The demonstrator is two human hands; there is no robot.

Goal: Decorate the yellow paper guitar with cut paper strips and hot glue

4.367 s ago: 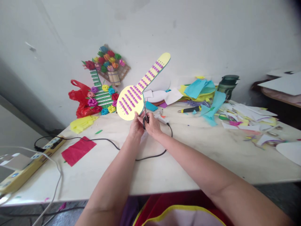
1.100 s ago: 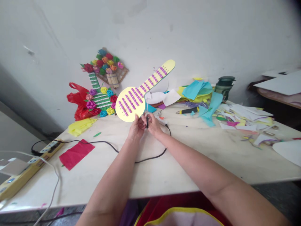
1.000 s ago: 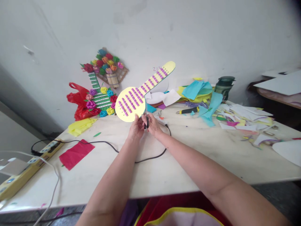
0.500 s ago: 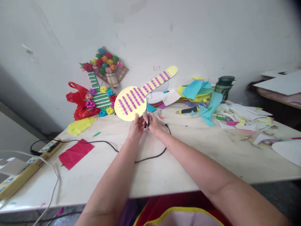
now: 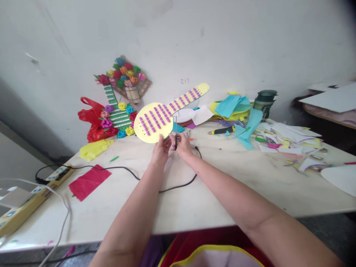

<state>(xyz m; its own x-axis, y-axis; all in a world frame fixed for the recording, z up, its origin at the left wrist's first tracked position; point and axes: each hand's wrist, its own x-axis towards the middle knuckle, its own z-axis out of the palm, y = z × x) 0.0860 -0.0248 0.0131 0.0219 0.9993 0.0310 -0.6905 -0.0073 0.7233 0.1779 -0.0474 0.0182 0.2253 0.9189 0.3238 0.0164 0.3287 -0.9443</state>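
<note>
A yellow guitar-shaped paper cutout (image 5: 153, 135) with rows of purple strips is raised above the table, its neck slanting up to the right. My left hand (image 5: 160, 151) pinches the lower edge of its round body. Just to the right, my right hand (image 5: 182, 145) is closed on a pair of scissors (image 5: 176, 128) with dark handles. The blades point upward, close beside the body's right edge; whether they touch it I cannot tell.
A green paper guitar (image 5: 118, 115) with paper roses leans on the wall by a red plastic bag (image 5: 94, 120). A power strip (image 5: 36, 189) and black cable (image 5: 119, 167) lie left. Paper scraps (image 5: 287, 135), a black-and-yellow cutter (image 5: 222, 130) and a green bottle (image 5: 265, 102) are right.
The guitar cutout has tipped slightly, its neck end lower and its body a little further left. The scissors have moved slightly right, away from the cutout's edge.
</note>
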